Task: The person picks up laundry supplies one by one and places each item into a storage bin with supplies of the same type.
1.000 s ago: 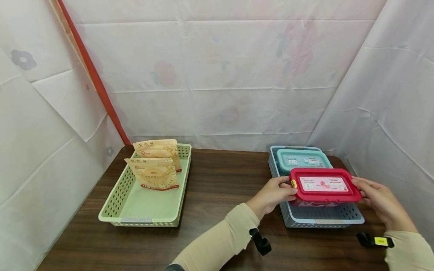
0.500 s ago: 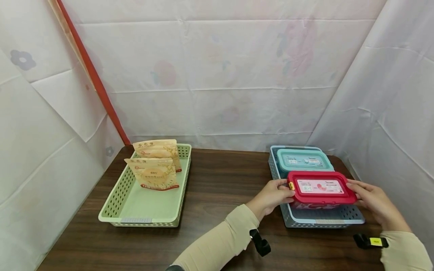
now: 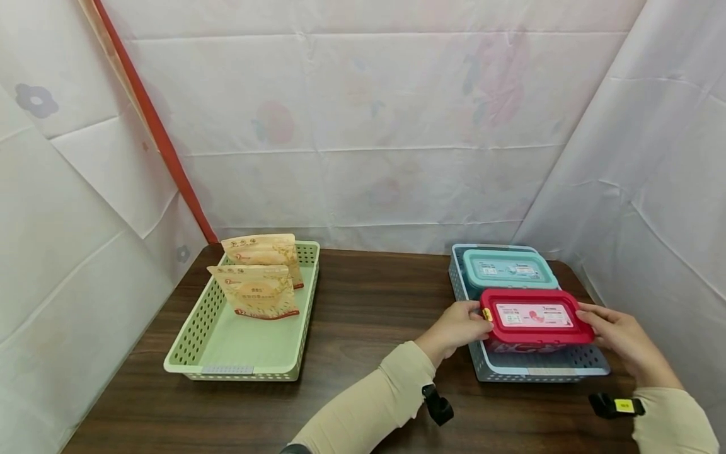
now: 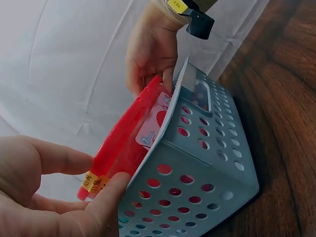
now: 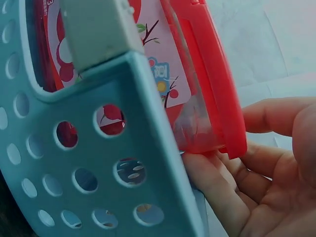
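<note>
A red-lidded plastic box [image 3: 535, 316] with a pink label sits low in the blue-grey basket [image 3: 544, 374], its lid above the rim. My left hand [image 3: 458, 329] pinches the box's left end, by a yellow sticker. At the opposite end my right hand [image 3: 615, 334] grips the lid's edge. Behind it in the same basket lies a teal-lidded box [image 3: 509, 270]. In the left wrist view red shows through the basket's holes [image 4: 186, 179]. The right wrist view has the red lid [image 5: 215, 79] between thumb and fingers, beside the basket wall.
On the left of the dark wooden table [image 3: 368, 302] stands a light green basket [image 3: 249, 353]. Two beige pouches, a front one [image 3: 258, 293] and a rear one [image 3: 263, 249], stand upright in it. White patterned cloth [image 3: 351, 126] surrounds the table at the back and sides.
The red-lidded box has moved down into the basket and slightly left, toward the front, with both hands holding it. The teal box and the pouches stay where they were.
</note>
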`<state>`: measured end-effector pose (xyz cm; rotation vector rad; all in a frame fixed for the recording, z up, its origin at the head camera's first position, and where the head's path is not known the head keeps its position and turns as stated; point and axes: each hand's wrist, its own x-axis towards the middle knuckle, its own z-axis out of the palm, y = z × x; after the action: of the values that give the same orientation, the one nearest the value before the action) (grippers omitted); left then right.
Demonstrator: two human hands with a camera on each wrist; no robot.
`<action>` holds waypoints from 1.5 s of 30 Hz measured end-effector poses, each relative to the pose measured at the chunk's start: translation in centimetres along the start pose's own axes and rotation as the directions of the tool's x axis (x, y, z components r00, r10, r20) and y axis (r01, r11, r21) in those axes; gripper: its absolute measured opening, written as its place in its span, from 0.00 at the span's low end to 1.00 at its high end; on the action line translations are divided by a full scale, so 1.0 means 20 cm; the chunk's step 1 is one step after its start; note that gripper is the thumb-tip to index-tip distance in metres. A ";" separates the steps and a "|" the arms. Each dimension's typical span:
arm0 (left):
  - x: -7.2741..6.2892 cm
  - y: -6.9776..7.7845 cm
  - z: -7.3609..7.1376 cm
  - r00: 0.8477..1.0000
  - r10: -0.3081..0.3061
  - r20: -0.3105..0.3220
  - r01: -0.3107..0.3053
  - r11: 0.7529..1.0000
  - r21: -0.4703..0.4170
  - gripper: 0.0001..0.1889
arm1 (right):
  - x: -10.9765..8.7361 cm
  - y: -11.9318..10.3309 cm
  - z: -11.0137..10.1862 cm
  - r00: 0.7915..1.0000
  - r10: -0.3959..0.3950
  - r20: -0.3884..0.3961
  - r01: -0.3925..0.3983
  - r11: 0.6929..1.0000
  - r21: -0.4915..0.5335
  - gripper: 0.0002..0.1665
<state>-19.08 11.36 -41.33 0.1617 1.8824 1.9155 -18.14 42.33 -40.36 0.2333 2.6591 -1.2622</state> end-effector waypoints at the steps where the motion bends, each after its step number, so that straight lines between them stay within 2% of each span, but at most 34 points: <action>1: 0.00 0.00 0.00 1.000 0.003 -0.001 -0.003 1.000 0.014 0.25 | 0.00 0.00 0.00 1.000 0.003 0.001 -0.003 1.000 -0.007 0.46; 8: 0.00 0.00 0.00 1.000 -0.002 -0.008 0.002 0.999 0.041 0.27 | 0.00 -0.01 -0.01 0.999 0.043 0.014 -0.042 0.999 -0.027 0.48; 14: -0.01 0.01 -0.01 1.000 -0.020 -0.019 0.021 0.999 0.041 0.26 | 0.00 -0.03 -0.01 0.998 0.046 0.031 -0.044 0.997 -0.061 0.47; 21: -0.01 0.01 -0.02 0.999 -0.034 -0.009 0.034 0.999 0.040 0.27 | -0.01 -0.04 0.00 1.000 0.023 0.014 -0.021 0.992 -0.128 0.48; 24: -0.01 0.01 -0.04 0.999 -0.036 0.016 0.035 0.998 0.045 0.27 | -0.01 -0.05 0.00 1.000 0.000 -0.004 -0.001 0.977 -0.211 0.47; 27: -0.01 0.02 -0.06 0.998 -0.034 0.059 0.031 0.998 0.050 0.28 | -0.02 -0.06 0.00 0.999 -0.024 -0.028 0.014 0.950 -0.311 0.46; 31: -0.01 0.02 -0.10 0.993 -0.032 0.117 0.029 0.999 0.034 0.28 | -0.02 -0.08 0.00 0.998 -0.035 -0.050 0.014 0.924 -0.381 0.45; 36: -0.01 0.03 -0.14 0.982 -0.031 0.187 0.040 0.998 -0.043 0.26 | -0.02 -0.09 0.01 0.998 -0.023 -0.063 -0.003 0.924 -0.382 0.45; 45: -0.02 0.03 -0.17 0.965 -0.021 0.261 0.047 0.995 -0.092 0.26 | -0.02 -0.09 0.01 0.997 -0.045 -0.059 0.020 0.930 -0.367 0.43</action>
<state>-20.17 8.13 -40.97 0.3314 1.6070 1.8575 -18.09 40.93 -39.03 0.1773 2.8995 -0.7518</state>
